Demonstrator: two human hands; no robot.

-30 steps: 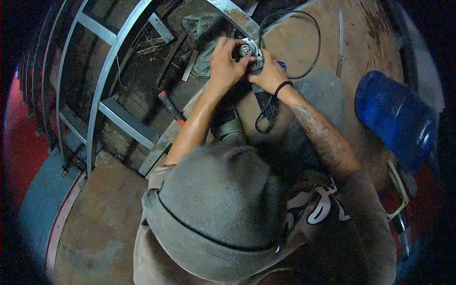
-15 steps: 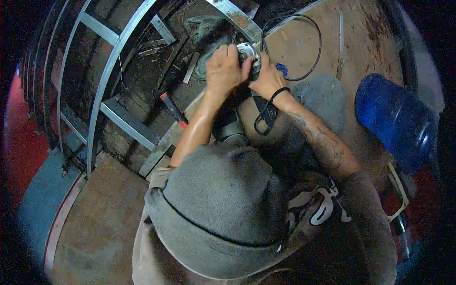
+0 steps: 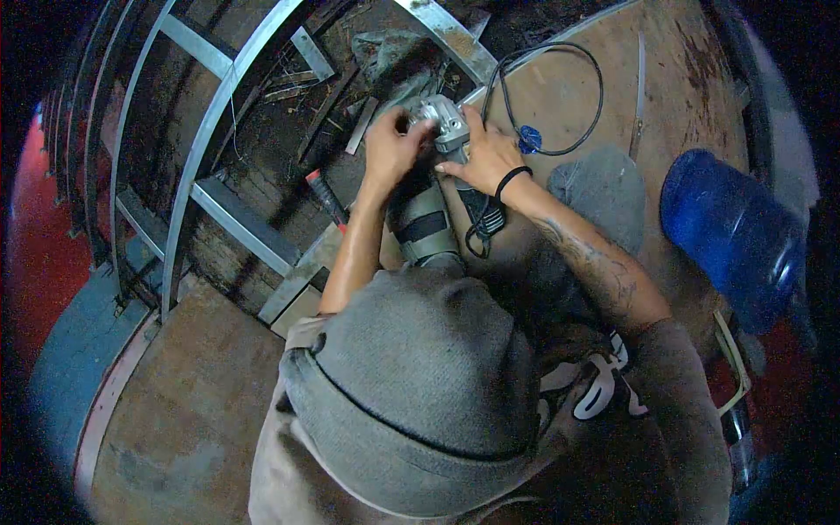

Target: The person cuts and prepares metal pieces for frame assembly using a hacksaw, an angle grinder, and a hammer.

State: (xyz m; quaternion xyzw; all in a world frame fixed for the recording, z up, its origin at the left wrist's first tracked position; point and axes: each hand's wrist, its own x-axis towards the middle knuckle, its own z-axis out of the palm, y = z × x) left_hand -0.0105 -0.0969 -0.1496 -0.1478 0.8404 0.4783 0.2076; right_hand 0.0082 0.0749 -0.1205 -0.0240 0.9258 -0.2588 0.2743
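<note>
An angle grinder [image 3: 450, 129] with a silver metal head stands between my hands, above my knees. My right hand [image 3: 492, 159], with a black band at the wrist, wraps round the side of its body, thumb toward me. On the other side, my left hand [image 3: 392, 150] has curled fingers and thumb at the rounded metal part of the head; its fingertips are partly hidden. A black cord [image 3: 598, 96] loops out to the right of the tool. Below the grinder, a black strap-like piece [image 3: 484, 214] hangs near my right wrist.
Curved metal framing [image 3: 207, 131] rises at the left over a dark floor with scraps and a crumpled cloth. A red-and-black handled tool [image 3: 327, 199] lies by my left forearm. At the right are a blue plastic container [image 3: 731, 232] and a wooden panel [image 3: 604, 79].
My left hand has drawn back left and down from the top of the grinder head, uncovering more metal. The grinder has turned and shifted slightly left and down. My right hand stays on it.
</note>
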